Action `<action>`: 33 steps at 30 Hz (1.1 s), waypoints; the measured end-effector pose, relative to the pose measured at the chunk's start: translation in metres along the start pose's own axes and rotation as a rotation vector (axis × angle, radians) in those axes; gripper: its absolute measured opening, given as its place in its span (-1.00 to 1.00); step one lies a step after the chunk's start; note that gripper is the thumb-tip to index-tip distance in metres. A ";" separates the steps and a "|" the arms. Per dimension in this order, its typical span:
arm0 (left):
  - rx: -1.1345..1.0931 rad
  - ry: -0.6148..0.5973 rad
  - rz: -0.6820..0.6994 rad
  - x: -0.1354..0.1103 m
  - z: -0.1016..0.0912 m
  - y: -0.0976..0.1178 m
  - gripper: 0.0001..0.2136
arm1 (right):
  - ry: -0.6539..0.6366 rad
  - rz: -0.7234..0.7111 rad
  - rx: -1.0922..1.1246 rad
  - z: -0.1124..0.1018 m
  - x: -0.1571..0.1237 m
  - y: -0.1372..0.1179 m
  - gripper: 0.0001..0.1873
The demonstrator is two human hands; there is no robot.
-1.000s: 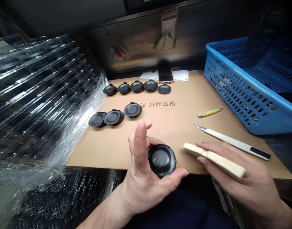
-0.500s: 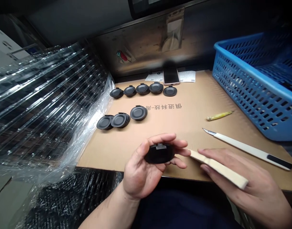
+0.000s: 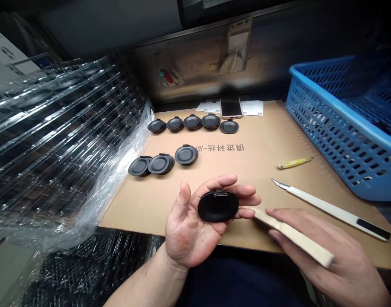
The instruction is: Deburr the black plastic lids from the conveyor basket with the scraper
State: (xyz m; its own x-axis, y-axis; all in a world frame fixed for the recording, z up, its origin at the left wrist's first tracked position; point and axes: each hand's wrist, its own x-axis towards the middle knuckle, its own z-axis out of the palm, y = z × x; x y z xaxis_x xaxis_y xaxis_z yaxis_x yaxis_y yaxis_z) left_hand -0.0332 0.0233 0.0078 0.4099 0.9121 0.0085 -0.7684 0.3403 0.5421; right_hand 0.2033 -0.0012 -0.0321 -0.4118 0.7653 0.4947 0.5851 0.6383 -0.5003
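Observation:
In the head view a black oval plastic lid-like part (image 3: 218,207) with a small tab on its upper edge rests in my left hand (image 3: 195,234). The palm faces up, the fingers lie behind and beside the part, and the thumb stands away from it. To the right, my right hand (image 3: 329,247) grips a cream-coloured flat block (image 3: 297,238) between thumb and fingers. The block's far end lies close to the fingertips of my left hand. Similar black oval parts stand in stacks (image 3: 186,154) and in a back row (image 3: 192,122) on the cardboard.
A white-handled craft knife (image 3: 323,207) and a thin yellow tool (image 3: 294,163) lie on the cardboard (image 3: 253,170). Right of them stands a blue basket (image 3: 326,136). Clear plastic trays (image 3: 70,136) are piled at left. A phone (image 3: 231,106) lies at the back on printed paper.
My left thumb has lifted off the black oval part, and the hand has opened wider beneath it. The part shows more of its face. My right hand keeps the cream block nearly where it was.

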 end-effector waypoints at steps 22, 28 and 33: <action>0.227 0.226 -0.025 0.003 0.004 -0.010 -0.74 | 0.031 -0.198 0.126 0.000 0.013 -0.011 -0.63; 0.168 0.086 0.051 0.005 0.011 -0.002 -0.62 | 0.048 -0.147 0.103 -0.012 0.009 -0.008 -0.53; 0.205 0.013 0.047 -0.001 0.016 -0.009 -0.62 | 0.057 -0.188 0.180 -0.007 0.013 -0.021 -0.56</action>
State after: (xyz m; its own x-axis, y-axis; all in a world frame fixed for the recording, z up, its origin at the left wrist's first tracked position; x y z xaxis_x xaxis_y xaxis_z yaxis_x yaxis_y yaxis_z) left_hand -0.0186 0.0159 0.0164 0.3688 0.9291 0.0273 -0.6698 0.2453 0.7009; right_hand 0.1912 -0.0053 -0.0104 -0.4587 0.6289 0.6278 0.3658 0.7775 -0.5115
